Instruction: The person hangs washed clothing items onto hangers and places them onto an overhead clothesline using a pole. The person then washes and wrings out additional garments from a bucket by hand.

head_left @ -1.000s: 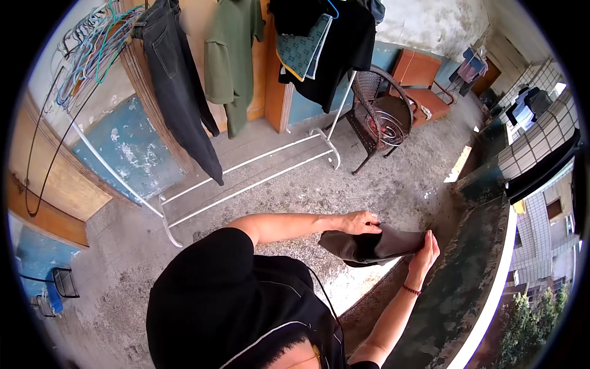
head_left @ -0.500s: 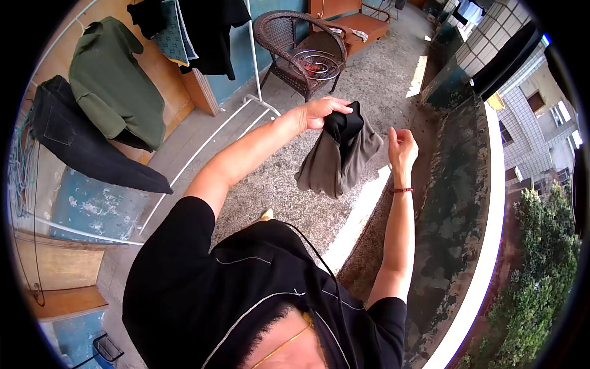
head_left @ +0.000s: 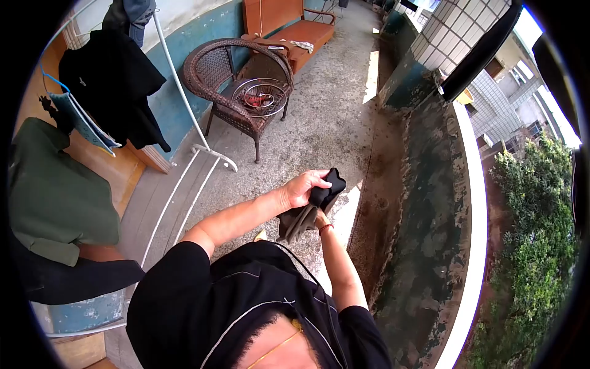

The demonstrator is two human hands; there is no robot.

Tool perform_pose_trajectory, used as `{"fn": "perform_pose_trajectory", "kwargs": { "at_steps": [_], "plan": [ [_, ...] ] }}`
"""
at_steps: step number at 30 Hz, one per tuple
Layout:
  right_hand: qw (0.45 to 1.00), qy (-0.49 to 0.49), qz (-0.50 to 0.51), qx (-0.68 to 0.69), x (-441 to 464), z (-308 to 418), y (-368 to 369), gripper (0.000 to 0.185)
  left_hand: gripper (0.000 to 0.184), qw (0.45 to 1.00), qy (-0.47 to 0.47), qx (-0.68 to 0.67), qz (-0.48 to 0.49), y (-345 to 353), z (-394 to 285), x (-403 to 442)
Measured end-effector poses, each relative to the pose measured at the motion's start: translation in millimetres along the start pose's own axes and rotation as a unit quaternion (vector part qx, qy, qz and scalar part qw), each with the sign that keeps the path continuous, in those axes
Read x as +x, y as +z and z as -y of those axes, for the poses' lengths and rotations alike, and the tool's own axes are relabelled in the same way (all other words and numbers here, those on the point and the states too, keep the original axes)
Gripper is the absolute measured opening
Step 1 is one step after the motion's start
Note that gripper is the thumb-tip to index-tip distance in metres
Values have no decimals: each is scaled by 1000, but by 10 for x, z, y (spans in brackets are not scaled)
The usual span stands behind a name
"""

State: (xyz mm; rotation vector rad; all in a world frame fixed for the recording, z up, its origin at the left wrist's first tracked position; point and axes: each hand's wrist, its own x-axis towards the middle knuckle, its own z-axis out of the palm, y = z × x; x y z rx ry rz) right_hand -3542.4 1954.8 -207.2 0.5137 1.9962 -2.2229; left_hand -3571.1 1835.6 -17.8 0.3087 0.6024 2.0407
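Observation:
My left hand (head_left: 302, 188) grips the black upper part of a small grey-brown and black cloth item (head_left: 297, 222), its fingers closed on the edge. Just below it, my right hand (head_left: 321, 218) is mostly covered by the fabric, with the red-beaded wrist showing; its fingers are hidden inside or behind the cloth. The grey-brown part hangs in folds to the left of the right wrist. The cloth is held in front of my body, above the concrete floor.
A wicker chair (head_left: 236, 86) holding wire rings stands ahead, with an orange bench (head_left: 301, 37) beyond. On the left, a white rack (head_left: 175, 74) carries a black garment (head_left: 114, 86) and a green shirt (head_left: 61, 190). A low wall (head_left: 424, 215) runs along the right.
The right hand was apart from the cloth half a second ago and is now within it. The left hand still holds the black part. The view has turned right.

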Motion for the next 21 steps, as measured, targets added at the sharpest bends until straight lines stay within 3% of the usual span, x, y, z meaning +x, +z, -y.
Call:
{"fn": "perform_pose_trajectory", "kwargs": {
  "at_steps": [2, 5, 7, 8, 10, 13, 14, 15, 16, 17, 18, 20, 21],
  "plan": [
    [992, 69, -2, 106, 204, 217, 43, 31, 37, 1000, -2, 3, 8, -51, -316, 200],
    [979, 127, 17, 160, 576, 444, -56, 32, 28, 999, 6, 34, -3, -257, -792, 600],
    [990, 100, 79, 68, 941, 417, -330, 31, 18, 999, 9, 48, -21, -427, -1114, 913],
    [978, 96, 79, -166, 1250, 380, -540, 28, 19, 997, 31, 62, -20, -561, -1292, 1094],
    [980, 161, 49, -106, 1408, 1017, -708, 25, 20, 997, 51, 43, -47, -833, -1631, 1480],
    [992, -7, 72, 107, 1922, 1804, -1243, 12, 23, 996, 62, 51, -48, -1340, -2089, 2087],
    [976, -62, 84, 190, 2036, 2231, -1374, 9, 22, 996, 70, 33, -54, -1501, -2239, 2324],
    [965, -123, -2, 231, 2042, 2763, -1376, 8, 23, 993, 84, 30, -78, -1668, -2351, 2555],
    [939, -178, 20, 293, 2311, 2945, -1699, 9, 24, 990, 98, 28, -102, -1822, -2461, 2797],
    [926, -209, 27, 314, 2468, 3223, -1844, 11, 28, 993, 82, 22, -85, -1836, -2612, 2979],
    [913, -207, -56, 348, 2668, 3415, -1886, 12, 30, 995, 76, 21, -59, -1889, -2741, 3174],
    [914, -207, -38, 346, 3286, 3612, -2136, 12, 28, 987, 118, 53, -97, -2076, -2942, 3685],
    [932, -210, 22, 296, 3582, 3754, -2273, 9, 28, 986, 120, 52, -102, -2164, -3027, 3907]
  ]
}}
